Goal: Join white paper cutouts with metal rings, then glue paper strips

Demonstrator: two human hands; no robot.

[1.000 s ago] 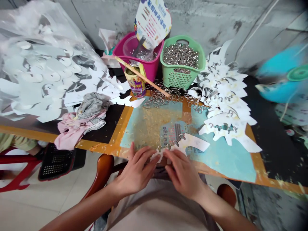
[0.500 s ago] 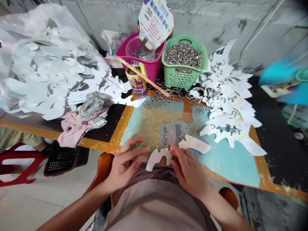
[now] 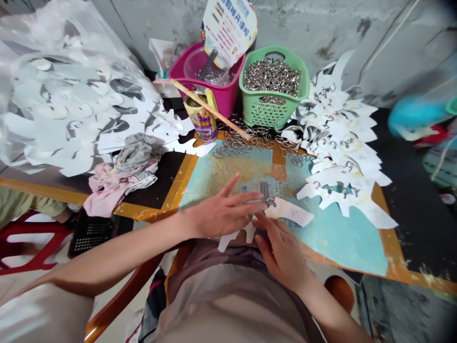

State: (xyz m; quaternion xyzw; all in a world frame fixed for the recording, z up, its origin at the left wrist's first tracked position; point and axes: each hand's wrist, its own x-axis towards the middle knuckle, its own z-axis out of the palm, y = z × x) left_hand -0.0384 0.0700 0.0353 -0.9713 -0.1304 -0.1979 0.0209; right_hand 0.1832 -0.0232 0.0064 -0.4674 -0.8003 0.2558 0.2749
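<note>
A white curved cutout with notches and small metal rings lies at the table's near edge, its middle covered by my hands. My left hand reaches across its left part, fingers spread and apart, thumb side hidden beneath. My right hand rests against the cutout with bent fingers, fingertips on its middle and the thumb apart from them. One wire ring shows at the notch beside my left fingertips. Whether my left fingertips touch the ring cannot be seen.
Loose metal rings lie behind, below a green basket full of rings and a pink basket. A stick leans across a can. Ringed cutouts are piled right; bagged cutouts and rags lie left.
My left hand has moved right, from beside the cutout to over its left part, with its fingers extended. My right hand has stayed almost in place at the cutout.
</note>
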